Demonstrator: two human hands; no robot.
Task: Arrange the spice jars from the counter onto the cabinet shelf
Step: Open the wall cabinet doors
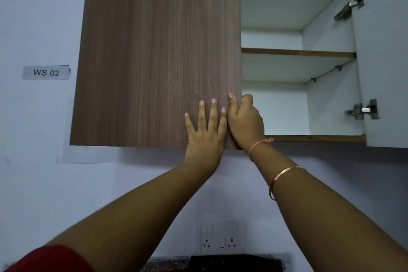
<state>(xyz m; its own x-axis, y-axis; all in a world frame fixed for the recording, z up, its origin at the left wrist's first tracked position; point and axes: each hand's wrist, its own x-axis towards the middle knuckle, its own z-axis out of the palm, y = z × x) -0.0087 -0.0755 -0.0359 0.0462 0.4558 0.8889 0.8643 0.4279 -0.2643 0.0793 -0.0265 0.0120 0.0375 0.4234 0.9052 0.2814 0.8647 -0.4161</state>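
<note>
Left hand (204,127) flat, fingers spread, right hand (246,121) gripping the closed cabinet door (154,55) edge; next, swing it open

Left hand (205,127) flat, fingers (213,112) spread; right hand (246,120) curled, both arms raised.

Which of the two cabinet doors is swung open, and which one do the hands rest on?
The white right door is open, its hinges showing. The wood-grain left door is the one touched: left hand flat on it, right hand gripping its edge.
</note>
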